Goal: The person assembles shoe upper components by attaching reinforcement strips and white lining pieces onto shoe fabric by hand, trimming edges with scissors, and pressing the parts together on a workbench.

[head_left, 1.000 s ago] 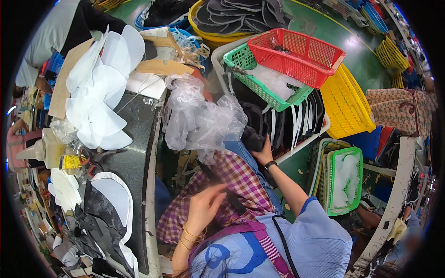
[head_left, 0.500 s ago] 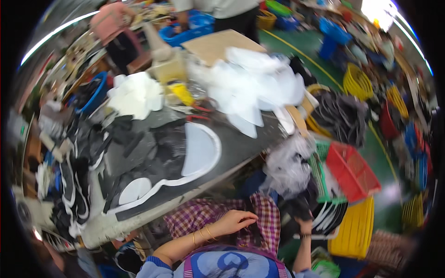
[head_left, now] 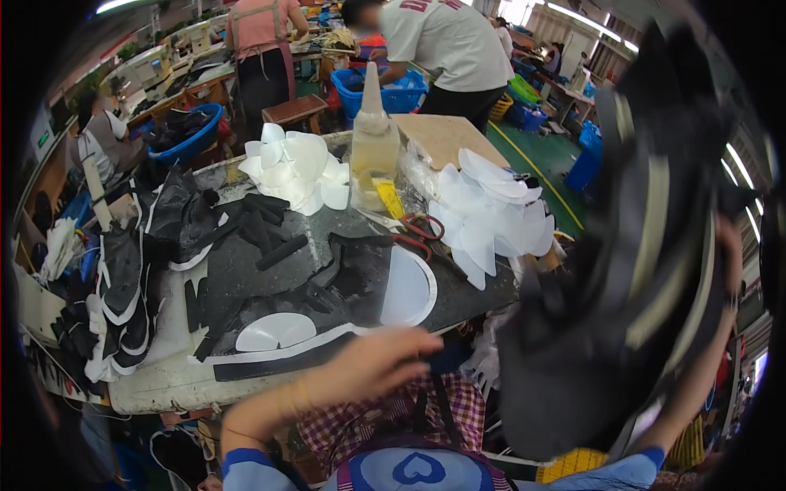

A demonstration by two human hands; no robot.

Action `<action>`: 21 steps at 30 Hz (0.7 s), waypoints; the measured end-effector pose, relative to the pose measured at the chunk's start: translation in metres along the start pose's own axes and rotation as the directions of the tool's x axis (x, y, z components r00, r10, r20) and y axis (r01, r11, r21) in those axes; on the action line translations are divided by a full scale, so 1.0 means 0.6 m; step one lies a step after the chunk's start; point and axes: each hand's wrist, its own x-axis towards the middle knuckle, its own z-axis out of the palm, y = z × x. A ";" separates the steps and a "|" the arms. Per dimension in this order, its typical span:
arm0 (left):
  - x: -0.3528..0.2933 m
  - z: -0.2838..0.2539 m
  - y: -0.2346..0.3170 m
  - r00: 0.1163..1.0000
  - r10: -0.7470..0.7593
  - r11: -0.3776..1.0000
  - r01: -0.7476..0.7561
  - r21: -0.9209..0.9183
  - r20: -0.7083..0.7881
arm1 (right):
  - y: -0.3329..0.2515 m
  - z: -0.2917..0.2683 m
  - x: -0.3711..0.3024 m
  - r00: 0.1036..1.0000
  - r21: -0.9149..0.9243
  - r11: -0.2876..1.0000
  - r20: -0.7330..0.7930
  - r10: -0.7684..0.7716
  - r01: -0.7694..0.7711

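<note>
At the right, my right hand point(head_left: 727, 258) grips a large bundle of black cut pieces point(head_left: 606, 327) with pale strips along them. The bundle is raised beside the table and smeared by motion; it hides part of that hand. My left hand point(head_left: 381, 360), also blurred, is over the table's front edge with its fingers stretched out and nothing in them. Just beyond it lies a flat black piece point(head_left: 360, 266) with a white edge strip. On this piece rest a translucent white curved panel point(head_left: 407, 290) and a smaller white half-round panel point(head_left: 274, 331).
Red-handled scissors point(head_left: 422, 229) lie near a glue bottle point(head_left: 374, 151) with a cone top. White panels are piled on both sides point(head_left: 299, 168) point(head_left: 491, 213). Black pieces point(head_left: 123, 278) hang at the left. Two people stand beyond the table, by a blue basket point(head_left: 385, 98).
My right hand has come up from the baskets at the lower right, lifting the black bundle. My left hand has moved a little left and up. The view has tilted upward.
</note>
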 end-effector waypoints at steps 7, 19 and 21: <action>0.215 -0.258 -0.053 0.745 0.454 0.886 -0.324 0.331 -0.488 | -0.019 0.315 0.393 0.790 -0.135 0.787 0.242 -0.564 0.603; 0.525 -0.228 -0.272 0.993 -0.064 0.543 0.121 0.831 -0.103 | 0.503 0.521 0.572 0.849 0.206 0.895 0.453 0.271 -0.396; 0.594 -0.221 -0.310 0.989 0.094 0.716 0.014 0.698 -0.117 | 0.506 0.500 0.575 0.924 -0.198 0.913 0.219 -0.314 0.357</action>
